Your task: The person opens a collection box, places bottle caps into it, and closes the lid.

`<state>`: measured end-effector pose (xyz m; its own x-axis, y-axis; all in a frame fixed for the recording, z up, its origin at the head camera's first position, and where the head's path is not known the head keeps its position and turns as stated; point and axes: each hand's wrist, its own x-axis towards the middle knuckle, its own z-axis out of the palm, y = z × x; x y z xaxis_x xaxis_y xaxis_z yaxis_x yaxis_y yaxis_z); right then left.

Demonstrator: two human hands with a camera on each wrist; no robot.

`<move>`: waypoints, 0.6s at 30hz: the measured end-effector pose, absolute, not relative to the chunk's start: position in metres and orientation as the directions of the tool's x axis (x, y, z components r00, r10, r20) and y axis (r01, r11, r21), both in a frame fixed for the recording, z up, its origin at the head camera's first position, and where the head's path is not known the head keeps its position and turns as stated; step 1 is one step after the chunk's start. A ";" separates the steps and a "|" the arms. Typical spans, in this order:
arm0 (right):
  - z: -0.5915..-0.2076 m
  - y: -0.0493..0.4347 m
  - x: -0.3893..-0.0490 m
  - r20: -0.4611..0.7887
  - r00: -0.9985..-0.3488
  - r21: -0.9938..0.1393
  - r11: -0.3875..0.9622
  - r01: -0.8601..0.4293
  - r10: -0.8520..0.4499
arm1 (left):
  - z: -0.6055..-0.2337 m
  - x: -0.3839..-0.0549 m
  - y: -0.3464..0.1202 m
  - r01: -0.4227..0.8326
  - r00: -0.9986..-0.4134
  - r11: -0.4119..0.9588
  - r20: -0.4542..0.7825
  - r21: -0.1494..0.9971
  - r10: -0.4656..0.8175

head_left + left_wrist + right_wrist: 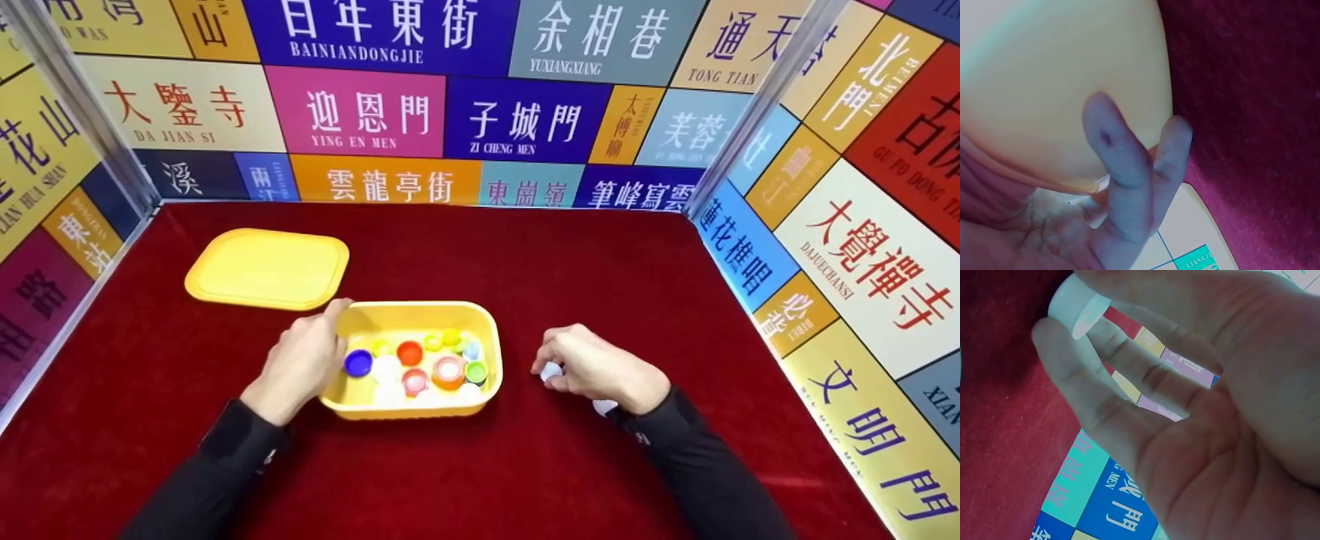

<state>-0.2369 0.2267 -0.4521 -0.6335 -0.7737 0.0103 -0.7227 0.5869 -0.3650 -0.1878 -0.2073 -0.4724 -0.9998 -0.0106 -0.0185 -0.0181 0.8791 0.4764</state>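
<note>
My left hand holds a yellow plastic box by its left end, with fingers along the outside wall in the left wrist view. Inside the box lie many bottle caps, among them a blue cap, a red cap, a green-rimmed cap and several white ones. To the right of the box, my right hand pinches a white bottle cap between thumb and fingertips, low over the red cloth. Another white cap lies partly hidden under the right wrist.
A yellow lid lies flat behind and to the left of the box. Dark red cloth covers the table. Panels printed with colourful place names stand along the back and both sides.
</note>
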 end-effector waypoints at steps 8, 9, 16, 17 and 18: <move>-0.442 0.220 -0.236 0.060 -0.634 -0.356 0.577 -0.735 -0.771 | -0.472 -0.188 -0.209 -0.007 -1.000 0.881 0.000 0.474 -0.008; -0.439 0.219 -0.235 0.069 -0.636 -0.351 0.578 -0.737 -0.769 | -0.472 -0.188 -0.209 -0.005 -1.000 0.881 0.001 0.473 -0.006; -0.416 0.202 -0.233 0.156 -0.677 -0.353 0.600 -0.718 -0.719 | -0.471 -0.187 -0.208 0.006 -1.000 0.879 0.003 0.477 0.005; -0.413 0.198 -0.233 0.167 -0.684 -0.360 0.602 -0.713 -0.710 | -0.471 -0.187 -0.207 0.006 -1.000 0.879 0.002 0.477 0.005; -0.409 0.194 -0.233 0.174 -0.690 -0.370 0.603 -0.707 -0.702 | -0.471 -0.187 -0.207 0.004 -1.000 0.879 0.000 0.477 0.004</move>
<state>-0.2326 0.1940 -0.4095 -0.6901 -0.7025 0.1738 -0.7069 0.6029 -0.3699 -0.1872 -0.2072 -0.4712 -1.0000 0.0044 -0.0001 0.0038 0.8788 0.4771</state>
